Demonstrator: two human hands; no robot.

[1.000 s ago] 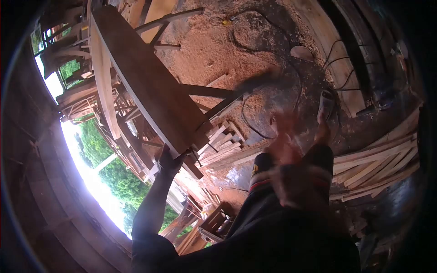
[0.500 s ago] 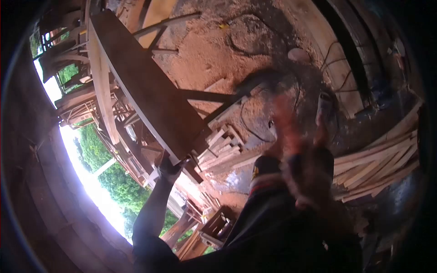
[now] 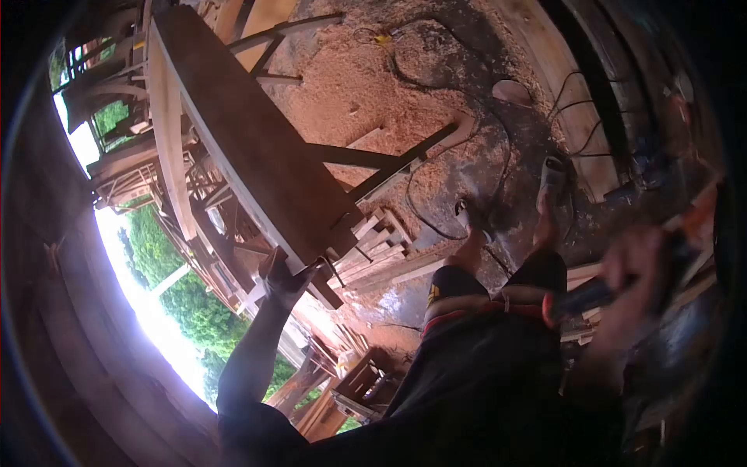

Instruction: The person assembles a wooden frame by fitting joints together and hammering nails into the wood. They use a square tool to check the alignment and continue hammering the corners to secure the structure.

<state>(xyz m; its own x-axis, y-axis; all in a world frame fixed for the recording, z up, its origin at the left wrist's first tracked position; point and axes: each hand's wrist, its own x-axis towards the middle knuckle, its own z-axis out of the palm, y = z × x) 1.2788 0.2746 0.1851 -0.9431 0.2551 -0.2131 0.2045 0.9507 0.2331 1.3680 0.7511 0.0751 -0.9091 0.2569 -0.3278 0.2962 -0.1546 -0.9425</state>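
Left hand (image 3: 286, 282) at near end of long, thick dark-brown wooden board (image 3: 249, 140); thumb and fingers clamped on its corner, board end between them, fingers partly in shadow. Board runs diagonally across left half of view, top face bare, paler long edge facing the open side. Thin dark metal rod (image 3: 334, 271) sticks out by the near end, just beside the thumb.

Right hand (image 3: 638, 268) well apart from board, off to the right of the body, motion-blurred. Fingers look wrapped around a black-and-orange tool (image 3: 580, 298) with a red tip; exact type can't be told.

Dark wooden struts (image 3: 358, 157) jut from under the board's right side. Orange-brown sawdust (image 3: 334, 109) covers the floor there; black cable (image 3: 401, 74) lies across it. Short pale wooden sticks (image 3: 381, 249) piled near the board's near end. Long pale timber beam (image 3: 548, 78) at upper right. Grey slip-on shoe (image 3: 552, 175) on the person's right foot.
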